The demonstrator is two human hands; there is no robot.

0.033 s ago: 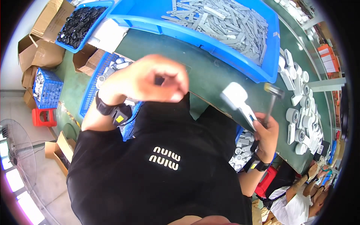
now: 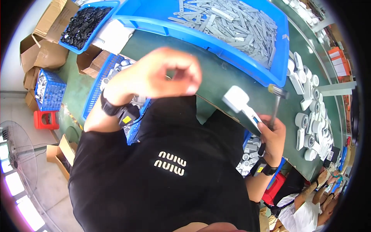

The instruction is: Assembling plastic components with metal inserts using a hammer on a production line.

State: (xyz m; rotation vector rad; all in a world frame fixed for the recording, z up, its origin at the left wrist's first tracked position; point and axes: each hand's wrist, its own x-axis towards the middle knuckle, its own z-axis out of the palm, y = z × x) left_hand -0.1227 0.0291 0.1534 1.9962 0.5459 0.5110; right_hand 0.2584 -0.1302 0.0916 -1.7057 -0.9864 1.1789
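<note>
My right hand (image 2: 273,137) is closed round two things at once. A small hammer (image 2: 276,101) points up from it, metal head at the top. Beside the hammer my fingers hold a white plastic part (image 2: 236,99) with a rounded head and a narrow handle, slanting up to the left above the green table. My left hand (image 2: 174,75) hovers in front of the table, blurred, its fingers and thumb curled into a ring. Anything pinched at its fingertips is too blurred or small to see. Below that wrist sits a blue basket (image 2: 92,94) of white parts.
A large blue bin (image 2: 170,29) of flat grey strips stands on the green table (image 2: 154,46). Similar white parts (image 2: 309,116) lie on the right. A blue tray (image 2: 79,48) of black discs stands far left. Another person (image 2: 305,208) sits at lower right.
My left hand has shifted slightly up and to the right. The white part and the hammer in my right hand have moved a little to the left.
</note>
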